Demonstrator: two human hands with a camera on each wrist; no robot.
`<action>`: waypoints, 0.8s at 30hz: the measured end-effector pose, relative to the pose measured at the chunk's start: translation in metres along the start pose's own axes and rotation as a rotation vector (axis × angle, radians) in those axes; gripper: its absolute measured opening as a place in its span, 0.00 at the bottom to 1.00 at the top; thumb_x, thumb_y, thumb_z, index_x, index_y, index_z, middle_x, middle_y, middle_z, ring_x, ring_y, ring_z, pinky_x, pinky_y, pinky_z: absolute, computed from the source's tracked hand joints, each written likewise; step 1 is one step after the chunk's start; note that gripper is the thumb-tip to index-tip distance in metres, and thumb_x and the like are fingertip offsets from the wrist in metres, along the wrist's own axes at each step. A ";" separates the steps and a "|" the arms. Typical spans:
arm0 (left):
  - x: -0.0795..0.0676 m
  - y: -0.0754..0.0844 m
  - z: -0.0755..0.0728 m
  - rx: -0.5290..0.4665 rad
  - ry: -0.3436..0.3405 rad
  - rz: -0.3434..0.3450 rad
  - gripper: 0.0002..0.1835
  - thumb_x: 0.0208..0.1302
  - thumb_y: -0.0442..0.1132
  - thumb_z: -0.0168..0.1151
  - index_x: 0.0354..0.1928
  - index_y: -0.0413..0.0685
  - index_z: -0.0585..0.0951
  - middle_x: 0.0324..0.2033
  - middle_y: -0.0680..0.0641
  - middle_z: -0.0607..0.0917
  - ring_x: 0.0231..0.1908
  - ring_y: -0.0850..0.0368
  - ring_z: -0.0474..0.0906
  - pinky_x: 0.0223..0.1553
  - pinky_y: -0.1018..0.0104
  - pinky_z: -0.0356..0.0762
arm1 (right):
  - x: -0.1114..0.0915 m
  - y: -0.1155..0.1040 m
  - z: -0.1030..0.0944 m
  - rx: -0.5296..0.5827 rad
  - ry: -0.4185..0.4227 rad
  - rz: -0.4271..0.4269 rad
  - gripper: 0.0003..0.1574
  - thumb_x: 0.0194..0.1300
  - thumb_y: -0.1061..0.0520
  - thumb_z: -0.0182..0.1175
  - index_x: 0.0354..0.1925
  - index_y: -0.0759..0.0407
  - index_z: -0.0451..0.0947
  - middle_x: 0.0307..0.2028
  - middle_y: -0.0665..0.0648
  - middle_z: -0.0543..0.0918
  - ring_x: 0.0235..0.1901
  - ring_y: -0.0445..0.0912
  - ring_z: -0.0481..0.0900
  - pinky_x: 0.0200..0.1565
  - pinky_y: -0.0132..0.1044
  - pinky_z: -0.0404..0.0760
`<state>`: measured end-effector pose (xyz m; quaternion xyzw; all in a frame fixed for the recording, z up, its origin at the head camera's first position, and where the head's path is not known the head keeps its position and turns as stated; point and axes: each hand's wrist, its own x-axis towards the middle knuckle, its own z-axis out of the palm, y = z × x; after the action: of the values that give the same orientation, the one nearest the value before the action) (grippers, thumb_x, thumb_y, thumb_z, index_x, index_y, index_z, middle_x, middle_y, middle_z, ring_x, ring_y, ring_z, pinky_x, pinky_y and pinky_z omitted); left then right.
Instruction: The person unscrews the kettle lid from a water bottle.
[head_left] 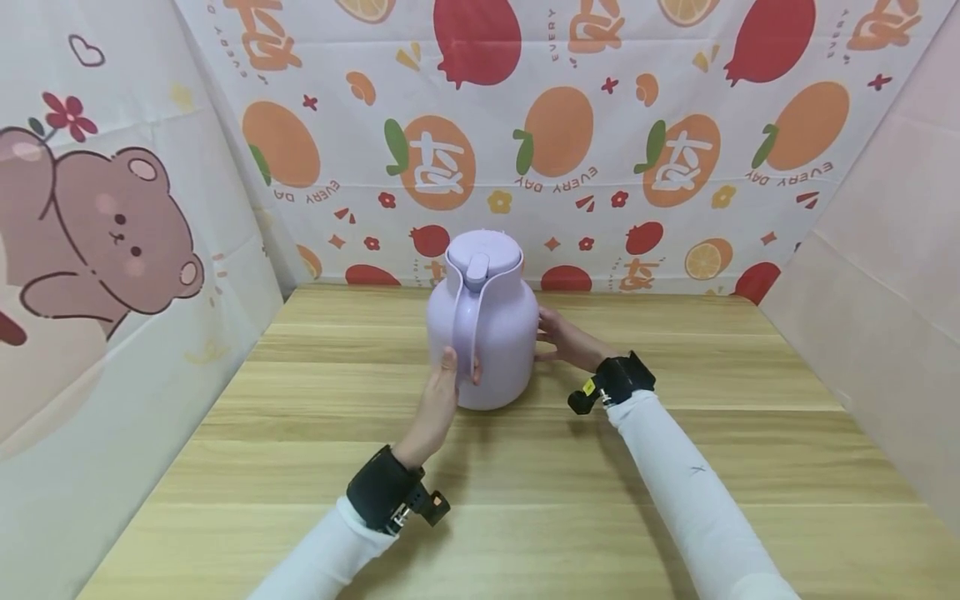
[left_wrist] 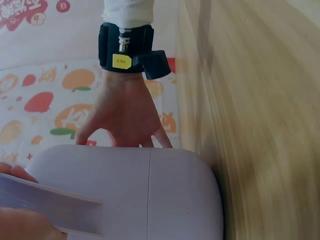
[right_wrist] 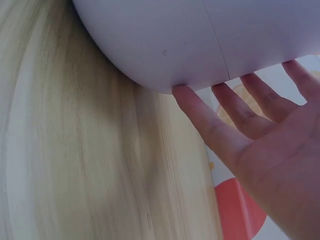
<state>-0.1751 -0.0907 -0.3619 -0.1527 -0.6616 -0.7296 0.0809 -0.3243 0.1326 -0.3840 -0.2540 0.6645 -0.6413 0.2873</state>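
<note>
A lilac thermos jug (head_left: 502, 333) with a lid and thumb lever stands upright towards the back of the wooden table, its handle (head_left: 466, 325) facing me. Around the lower part of that handle my left hand (head_left: 437, 408) curls, thumb on the near side and fingertips showing through the gap. In the left wrist view the handle (left_wrist: 75, 207) lies between the thumb and fingers. My right hand (head_left: 573, 340) is at the jug's right side. Its spread, nearly straight fingers (right_wrist: 240, 112) touch the jug's wall (right_wrist: 165, 40) with their tips, the palm apart from it.
Pale wood tabletop (head_left: 300, 500) spreads around the jug. Behind it hangs a fruit-printed cloth (head_left: 487, 192), close to the table's back edge. A bear-printed cloth (head_left: 135, 225) borders the left side, and a plain pale one (head_left: 885, 275) the right. Both wrists carry black camera straps (head_left: 384, 487).
</note>
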 end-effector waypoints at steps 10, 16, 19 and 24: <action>-0.005 0.000 0.015 0.027 -0.005 0.001 0.34 0.65 0.65 0.27 0.31 0.42 0.70 0.26 0.49 0.71 0.31 0.50 0.63 0.37 0.61 0.59 | -0.010 0.004 -0.008 -0.013 -0.008 -0.006 0.40 0.68 0.33 0.30 0.72 0.46 0.42 0.70 0.55 0.45 0.66 0.55 0.46 0.55 0.62 0.57; -0.008 0.001 0.022 0.024 -0.027 -0.017 0.34 0.67 0.63 0.26 0.31 0.40 0.70 0.27 0.49 0.71 0.33 0.55 0.65 0.40 0.63 0.59 | -0.017 0.002 -0.011 -0.022 -0.021 -0.016 0.36 0.70 0.37 0.27 0.72 0.44 0.42 0.70 0.54 0.45 0.66 0.56 0.46 0.54 0.61 0.60; -0.010 0.001 0.025 0.029 -0.037 -0.024 0.34 0.67 0.62 0.25 0.32 0.38 0.70 0.28 0.49 0.71 0.34 0.56 0.65 0.40 0.62 0.59 | -0.021 0.003 -0.013 -0.024 -0.023 -0.017 0.36 0.69 0.37 0.26 0.72 0.44 0.42 0.70 0.54 0.45 0.66 0.55 0.46 0.54 0.61 0.60; -0.014 0.000 0.031 0.033 -0.055 -0.022 0.33 0.69 0.61 0.25 0.33 0.38 0.70 0.30 0.47 0.72 0.36 0.56 0.66 0.44 0.60 0.59 | -0.029 0.004 -0.014 -0.042 -0.015 -0.020 0.36 0.69 0.37 0.25 0.71 0.42 0.41 0.70 0.53 0.45 0.66 0.54 0.47 0.54 0.60 0.61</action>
<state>-0.1587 -0.0611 -0.3639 -0.1639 -0.6771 -0.7152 0.0572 -0.3141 0.1630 -0.3865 -0.2714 0.6732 -0.6282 0.2803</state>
